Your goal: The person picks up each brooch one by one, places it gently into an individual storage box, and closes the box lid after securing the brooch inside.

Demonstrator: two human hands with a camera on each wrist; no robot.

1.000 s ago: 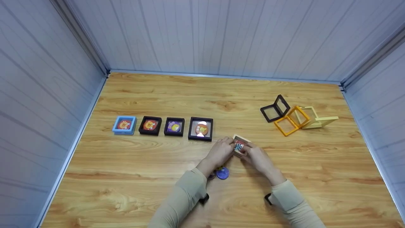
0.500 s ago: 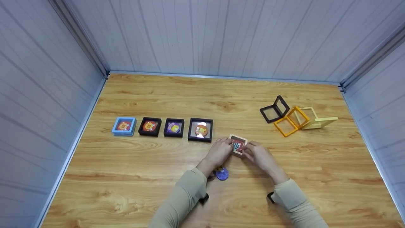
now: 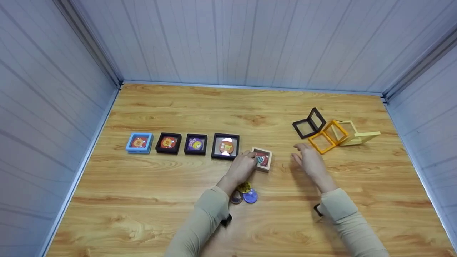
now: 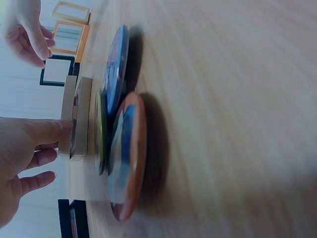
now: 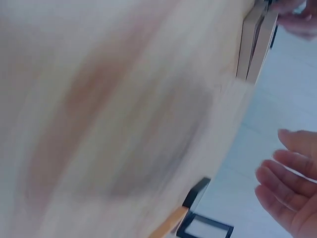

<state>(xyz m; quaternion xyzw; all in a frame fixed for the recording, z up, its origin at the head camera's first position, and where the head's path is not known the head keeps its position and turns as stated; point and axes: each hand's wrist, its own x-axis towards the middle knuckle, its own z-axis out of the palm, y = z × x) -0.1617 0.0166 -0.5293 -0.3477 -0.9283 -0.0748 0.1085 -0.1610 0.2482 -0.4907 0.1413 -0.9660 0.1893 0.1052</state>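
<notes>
My left hand (image 3: 243,166) holds a small pale wood-coloured display frame (image 3: 269,162) by its left side. A red and teal round badge (image 3: 262,159) shows inside that frame. In the left wrist view, a fingertip lies against the frame's edge (image 4: 81,119) and other fingers are loosely bent below. My right hand (image 3: 312,164) holds nothing, its fingers loosely bent, just in front of an open orange frame (image 3: 323,142). Close to my left wrist lie a yellow badge (image 3: 244,187), a blue badge (image 3: 250,196) and a brown-rimmed badge (image 3: 236,197), bunched together on the table.
Left of my hands, a blue frame (image 3: 139,152) and three black ones, the largest black frame (image 3: 225,157) nearest, stand in a row with badges inside. At right, an open black frame (image 3: 309,124) and an open pale yellow frame (image 3: 362,137) flank the orange one. Panelled walls surround the table.
The wood-coloured frame has shifted left with my left hand, towards the row. My right hand has let go of it and moved right, near the open frames. The loose badges are more exposed.
</notes>
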